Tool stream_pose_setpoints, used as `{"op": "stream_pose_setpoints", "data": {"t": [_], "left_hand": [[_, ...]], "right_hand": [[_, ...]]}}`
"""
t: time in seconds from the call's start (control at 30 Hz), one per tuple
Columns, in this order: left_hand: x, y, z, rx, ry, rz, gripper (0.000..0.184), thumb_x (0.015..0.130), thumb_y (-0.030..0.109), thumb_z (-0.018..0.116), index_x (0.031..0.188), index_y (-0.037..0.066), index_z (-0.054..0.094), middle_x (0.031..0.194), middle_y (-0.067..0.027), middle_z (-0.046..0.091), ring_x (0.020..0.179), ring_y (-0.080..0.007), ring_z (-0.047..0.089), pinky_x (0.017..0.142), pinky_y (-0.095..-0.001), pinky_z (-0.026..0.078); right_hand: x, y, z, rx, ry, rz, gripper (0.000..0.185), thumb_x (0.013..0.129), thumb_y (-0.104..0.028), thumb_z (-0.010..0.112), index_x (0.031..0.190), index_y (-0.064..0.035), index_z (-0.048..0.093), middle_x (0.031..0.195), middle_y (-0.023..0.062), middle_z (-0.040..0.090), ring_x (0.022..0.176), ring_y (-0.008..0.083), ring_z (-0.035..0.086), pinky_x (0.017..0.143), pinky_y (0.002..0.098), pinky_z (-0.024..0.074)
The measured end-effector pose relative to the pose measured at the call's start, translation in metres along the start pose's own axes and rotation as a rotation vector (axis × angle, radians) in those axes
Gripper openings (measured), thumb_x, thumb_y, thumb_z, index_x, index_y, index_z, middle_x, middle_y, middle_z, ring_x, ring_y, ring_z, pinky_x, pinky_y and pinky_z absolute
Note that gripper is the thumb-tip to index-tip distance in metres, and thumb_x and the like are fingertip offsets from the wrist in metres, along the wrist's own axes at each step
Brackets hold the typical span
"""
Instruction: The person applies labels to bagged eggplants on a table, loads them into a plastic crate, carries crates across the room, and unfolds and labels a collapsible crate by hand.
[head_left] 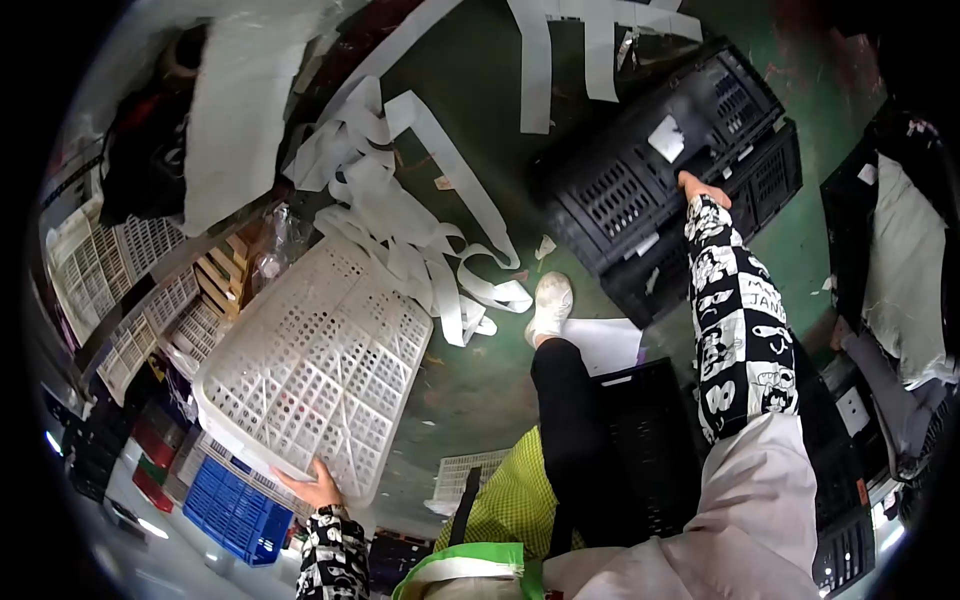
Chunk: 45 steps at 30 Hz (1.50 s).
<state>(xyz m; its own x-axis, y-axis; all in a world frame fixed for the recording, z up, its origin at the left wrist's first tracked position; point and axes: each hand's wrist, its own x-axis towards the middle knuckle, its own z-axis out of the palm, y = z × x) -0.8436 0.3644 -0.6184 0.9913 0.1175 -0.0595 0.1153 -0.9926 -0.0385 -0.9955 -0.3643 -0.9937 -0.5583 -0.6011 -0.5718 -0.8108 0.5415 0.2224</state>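
My left hand [314,487] is closed on the near edge of a large white perforated plastic basket [318,350], at the lower left. The thumb shows on top; the other fingers are partly hidden. At the upper right, my right arm reaches out and my right hand [704,189] grips the side of a black slotted plastic crate [615,195], its fingertips hidden at the opening. A white label [666,139] is on that crate. Another black crate [765,180] lies directly under or against it.
Loose white strips [380,190] lie tangled on the green floor [470,385] beyond the basket. My shoe [551,305] stands between basket and crates. A blue crate [235,510] is at lower left, a black crate [650,440] by my leg, a yellow-green mesh bag [508,500] near my body.
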Motion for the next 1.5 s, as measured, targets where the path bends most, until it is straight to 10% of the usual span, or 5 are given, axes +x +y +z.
{"op": "stream_pose_setpoints", "data": {"t": [0.17,0.73,0.87,1.07,1.5], "left_hand": [[-0.002,0.047,-0.009,-0.106,0.023,0.076,0.085,0.073,0.009,0.067,0.140,-0.005,0.017,0.142,-0.0249,0.025,0.133,-0.0349,0.025,0.112,-0.0381,0.016],[-0.007,0.067,-0.026,0.019,0.031,-0.168,0.091,0.083,0.052,0.055,0.143,-0.002,0.012,0.148,-0.0228,0.014,0.138,-0.0346,0.013,0.112,-0.0477,0.012],[-0.031,0.096,-0.046,-0.896,-0.137,-0.279,0.078,0.091,0.052,0.042,0.142,-0.002,0.018,0.145,-0.0226,0.024,0.134,-0.0319,0.023,0.109,-0.0439,0.020],[-0.062,0.070,-0.128,-1.760,-0.764,-0.573,0.074,0.094,0.055,0.028,0.139,-0.003,0.026,0.140,-0.0187,0.036,0.128,-0.0283,0.037,0.105,-0.0371,0.029],[-0.211,-0.094,-0.113,-1.554,0.129,-1.400,0.088,0.085,0.065,0.043,0.144,0.003,0.021,0.148,-0.0128,0.022,0.134,-0.0271,0.026,0.108,-0.0387,0.023]], "right_hand": [[-0.011,0.049,-0.089,-0.321,0.026,-0.352,0.063,0.051,-0.052,0.070,0.087,-0.0004,0.067,0.096,0.0206,0.065,0.095,0.0301,0.061,0.085,0.0376,0.0460],[-0.341,0.169,-0.362,-1.219,0.221,-1.222,0.093,0.049,-0.039,0.078,0.118,0.0089,0.040,0.102,0.0219,0.059,0.092,0.0328,0.061,0.089,0.0447,0.0404],[-0.452,0.217,-0.389,-1.132,0.237,-1.673,0.096,0.045,-0.027,0.076,0.125,0.0070,0.034,0.096,0.0202,0.055,0.088,0.0366,0.057,0.092,0.0472,0.0348],[-0.593,0.243,-0.362,-1.150,0.035,-2.131,0.096,0.047,-0.019,0.077,0.129,0.0047,0.033,0.095,0.0162,0.049,0.094,0.0327,0.051,0.089,0.0441,0.0294],[-0.829,0.260,-0.111,-1.354,0.257,-3.475,0.068,0.068,-0.022,0.057,0.128,0.0051,0.043,0.078,0.0052,0.045,0.071,0.0199,0.049,0.075,0.0358,0.0288]]}}
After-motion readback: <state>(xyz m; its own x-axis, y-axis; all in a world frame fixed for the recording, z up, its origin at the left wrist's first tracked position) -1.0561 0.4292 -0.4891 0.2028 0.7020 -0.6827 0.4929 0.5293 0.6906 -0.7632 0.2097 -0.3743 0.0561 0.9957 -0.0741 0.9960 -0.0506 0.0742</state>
